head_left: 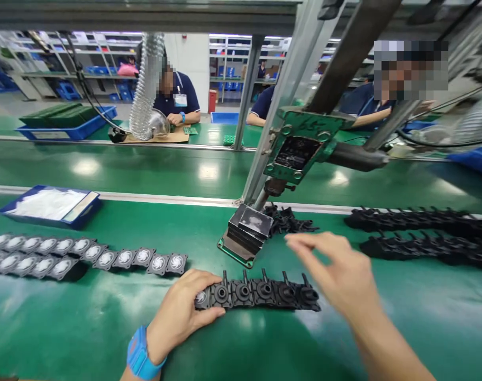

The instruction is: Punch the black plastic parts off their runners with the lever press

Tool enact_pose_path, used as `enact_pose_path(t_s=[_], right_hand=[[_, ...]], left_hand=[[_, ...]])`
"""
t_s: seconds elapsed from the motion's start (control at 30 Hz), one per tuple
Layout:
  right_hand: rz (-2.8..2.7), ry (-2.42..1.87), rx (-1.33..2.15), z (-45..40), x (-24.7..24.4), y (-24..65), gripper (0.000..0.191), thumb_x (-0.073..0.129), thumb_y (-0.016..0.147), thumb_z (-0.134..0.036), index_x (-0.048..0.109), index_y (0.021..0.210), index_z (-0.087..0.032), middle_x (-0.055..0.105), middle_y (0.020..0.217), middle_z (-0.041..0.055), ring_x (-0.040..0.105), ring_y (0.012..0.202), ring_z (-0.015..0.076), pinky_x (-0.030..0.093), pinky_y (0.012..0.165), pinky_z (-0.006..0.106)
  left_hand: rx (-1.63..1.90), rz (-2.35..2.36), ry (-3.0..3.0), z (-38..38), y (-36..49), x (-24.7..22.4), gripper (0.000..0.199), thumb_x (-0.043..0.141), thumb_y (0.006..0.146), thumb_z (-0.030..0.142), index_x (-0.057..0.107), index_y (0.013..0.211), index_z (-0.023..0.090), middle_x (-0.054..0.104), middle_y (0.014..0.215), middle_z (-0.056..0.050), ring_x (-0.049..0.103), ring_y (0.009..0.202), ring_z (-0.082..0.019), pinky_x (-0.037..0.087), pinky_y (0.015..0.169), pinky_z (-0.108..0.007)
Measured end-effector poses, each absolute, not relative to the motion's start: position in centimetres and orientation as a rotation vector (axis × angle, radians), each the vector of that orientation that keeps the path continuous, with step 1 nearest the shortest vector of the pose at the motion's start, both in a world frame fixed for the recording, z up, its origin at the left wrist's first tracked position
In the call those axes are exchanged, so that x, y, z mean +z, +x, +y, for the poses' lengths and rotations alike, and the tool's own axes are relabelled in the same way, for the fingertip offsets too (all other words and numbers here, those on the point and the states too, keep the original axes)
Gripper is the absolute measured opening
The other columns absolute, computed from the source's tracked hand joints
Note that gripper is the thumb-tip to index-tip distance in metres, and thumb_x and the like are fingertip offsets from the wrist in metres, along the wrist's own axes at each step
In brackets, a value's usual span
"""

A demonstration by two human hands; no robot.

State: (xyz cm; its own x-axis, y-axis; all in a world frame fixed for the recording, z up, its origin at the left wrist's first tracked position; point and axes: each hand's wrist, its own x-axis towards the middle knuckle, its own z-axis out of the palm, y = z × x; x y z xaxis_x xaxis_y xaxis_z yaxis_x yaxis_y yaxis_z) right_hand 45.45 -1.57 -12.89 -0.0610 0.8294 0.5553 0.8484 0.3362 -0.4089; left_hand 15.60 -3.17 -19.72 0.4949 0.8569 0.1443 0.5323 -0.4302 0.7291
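My left hand [185, 299], with a blue wristband [141, 353], is closed around the left end of a short row of black plastic pump housings. At that end, between thumb and fingers, a housing with a white impeller [201, 299] shows in part. The other housings [264, 290] carry black covers with upright spouts. My right hand [336, 262] is raised beyond the row's right end, thumb and fingertips pinched together; anything between them is too small to make out. Close by its fingertips lies a pile of loose black covers [286, 219].
A green press [300, 143] holds a dark block [248, 227] over the bench. Impeller-topped housings [125, 257] line the left, near a blue tray of white parts [46, 205]. Rows of black housings [423, 246] stand at right. Beyond the conveyor, co-workers [185, 92] sit.
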Motion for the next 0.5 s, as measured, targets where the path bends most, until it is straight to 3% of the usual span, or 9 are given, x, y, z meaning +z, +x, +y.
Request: enact_pose_path(t_s=[0.03,0.1,0.2,0.37,0.43,0.5], right_hand=[[-1.719,-1.622,-0.079,-0.6,-13.2,47.8,0.029,0.054,0.093,-0.046,0.072,0.098,-0.024,0.073,0.096,0.0047,0.065,0.087,0.0188,0.045,0.083,0.033],[-1.587,-1.811,-0.086,1.4,-14.6,52.0,0.043,0.047,0.092,-0.053,0.072,0.097,-0.018,0.072,0.089,0.0086,0.063,0.073,0.0183,0.048,0.073,0.033],[-1.569,-1.911,-0.067,4.4,-17.6,55.6,0.051,0.049,0.087,-0.059,0.072,0.091,-0.014,0.070,0.078,0.0096,0.059,0.061,0.0168,0.047,0.062,0.031],[-1.543,-1.963,-0.032,6.2,-19.8,56.4,0.055,0.052,0.081,-0.067,0.073,0.080,-0.016,0.070,0.073,0.0087,0.060,0.059,0.0176,0.045,0.060,0.031],[-1.524,-1.962,-0.027,5.0,-19.1,56.1,0.055,0.053,0.080,-0.069,0.073,0.076,-0.018,0.068,0.070,0.0090,0.061,0.061,0.0196,0.043,0.059,0.032],[-1.507,-1.952,-0.031,2.7,-17.9,55.2,0.053,0.054,0.081,-0.069,0.074,0.083,-0.020,0.068,0.071,0.0099,0.061,0.062,0.0215,0.041,0.058,0.034]], left_hand=[[0.685,1.138,2.139,-3.2,15.6,-19.7,0.036,0.071,0.084,0.039,0.067,0.117,0.025,0.071,0.112,-0.007,0.066,0.101,-0.025,0.055,0.090,-0.040],[0.690,1.140,2.165,-3.2,15.7,-19.8,0.037,0.071,0.083,0.038,0.066,0.118,0.026,0.071,0.113,-0.006,0.066,0.102,-0.025,0.056,0.089,-0.039],[0.676,1.129,2.173,-3.1,15.6,-19.9,0.040,0.071,0.084,0.039,0.064,0.122,0.028,0.070,0.114,-0.006,0.066,0.103,-0.025,0.056,0.091,-0.038],[0.717,1.191,2.136,-3.8,14.4,-19.7,0.075,0.077,0.078,0.044,0.042,0.144,0.033,0.060,0.135,-0.006,0.058,0.120,-0.027,0.052,0.098,-0.041],[0.707,1.214,2.093,-4.3,13.6,-19.6,0.076,0.074,0.081,0.040,0.036,0.147,0.033,0.057,0.139,-0.007,0.061,0.111,-0.025,0.055,0.088,-0.037],[0.666,1.217,2.045,-4.6,12.9,-19.6,0.076,0.071,0.084,0.035,0.033,0.149,0.034,0.058,0.137,-0.008,0.064,0.091,-0.020,0.057,0.076,-0.032]])
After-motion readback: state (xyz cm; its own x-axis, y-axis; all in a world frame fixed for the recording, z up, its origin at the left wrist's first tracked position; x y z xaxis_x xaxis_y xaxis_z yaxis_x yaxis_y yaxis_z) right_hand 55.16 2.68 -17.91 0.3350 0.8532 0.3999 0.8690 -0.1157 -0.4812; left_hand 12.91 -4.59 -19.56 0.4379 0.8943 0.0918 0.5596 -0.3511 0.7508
